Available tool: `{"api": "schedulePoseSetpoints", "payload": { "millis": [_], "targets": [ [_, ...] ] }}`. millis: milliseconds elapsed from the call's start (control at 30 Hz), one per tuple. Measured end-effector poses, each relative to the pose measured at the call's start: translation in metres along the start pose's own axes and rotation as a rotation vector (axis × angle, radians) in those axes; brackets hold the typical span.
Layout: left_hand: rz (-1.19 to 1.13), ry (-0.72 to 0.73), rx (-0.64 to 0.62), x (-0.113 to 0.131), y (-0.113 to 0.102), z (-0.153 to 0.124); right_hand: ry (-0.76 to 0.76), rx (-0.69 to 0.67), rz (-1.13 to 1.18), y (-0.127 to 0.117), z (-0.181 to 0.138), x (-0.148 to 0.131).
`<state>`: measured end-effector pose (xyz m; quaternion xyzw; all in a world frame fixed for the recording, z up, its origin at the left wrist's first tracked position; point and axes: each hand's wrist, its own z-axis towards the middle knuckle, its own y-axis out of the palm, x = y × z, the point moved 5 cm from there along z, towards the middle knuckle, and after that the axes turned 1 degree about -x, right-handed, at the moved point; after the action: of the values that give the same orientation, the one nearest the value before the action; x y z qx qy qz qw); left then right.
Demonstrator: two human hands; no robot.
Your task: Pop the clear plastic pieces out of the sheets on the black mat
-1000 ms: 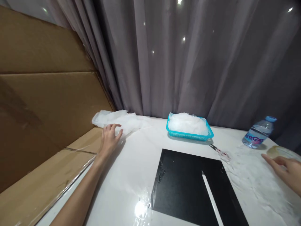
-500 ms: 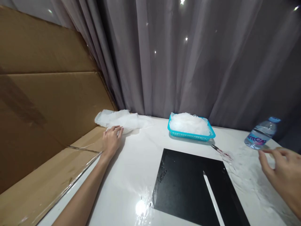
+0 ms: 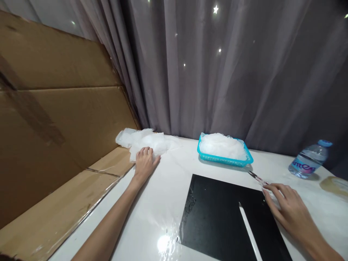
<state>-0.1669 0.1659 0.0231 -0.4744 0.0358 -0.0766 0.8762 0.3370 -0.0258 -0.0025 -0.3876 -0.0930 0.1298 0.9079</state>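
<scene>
My left hand (image 3: 145, 162) lies on a heap of thin white fluffy sheets (image 3: 150, 139) at the back left. Its fingers curl down into the near edge of the heap, with the fingertips hidden and the thumb out to the side. At the right, my right hand (image 3: 289, 208) closes over the handle end of small scissors (image 3: 255, 176). Their blades point toward the blue basket (image 3: 225, 159), which is filled with white fluffy material (image 3: 221, 145). The handles are mostly covered by my fingers.
A black board (image 3: 217, 217) lies in front with a white pencil-like stick (image 3: 248, 228) on it. A water bottle (image 3: 310, 159) stands back right, near a roll of tape (image 3: 334, 185). Cardboard (image 3: 67, 127) rises at the left; a grey curtain (image 3: 203, 90) hangs behind.
My right hand has moved left from beside the bottle onto the scissors, uncovering the tape roll. My left hand has shifted slightly over the white sheets. The view has shifted a little.
</scene>
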Motion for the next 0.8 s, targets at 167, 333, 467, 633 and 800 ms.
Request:
{"api": "schedulePoseSetpoints", "payload": {
  "millis": [167, 333, 467, 633, 800],
  "targets": [
    [-0.11, 0.125, -0.039, 0.008, 0.007, -0.002, -0.035, 0.01, 0.06, 0.008, -0.002, -0.009],
    [-0.237, 0.047, 0.018, 0.008, 0.012, -0.002, -0.021, 0.009, 0.066, 0.012, -0.001, -0.013],
    [-0.369, -0.063, 0.129, 0.002, -0.004, 0.007, -0.015, 0.014, 0.069, 0.015, -0.002, -0.012],
    [-0.518, -0.226, 0.368, -0.015, -0.048, 0.016, 0.015, 0.003, 0.099, 0.015, -0.002, -0.011],
    [-0.595, -0.308, 0.554, -0.02, -0.079, 0.011, 0.036, 0.002, 0.119, 0.013, -0.001, -0.014]
  ]
}}
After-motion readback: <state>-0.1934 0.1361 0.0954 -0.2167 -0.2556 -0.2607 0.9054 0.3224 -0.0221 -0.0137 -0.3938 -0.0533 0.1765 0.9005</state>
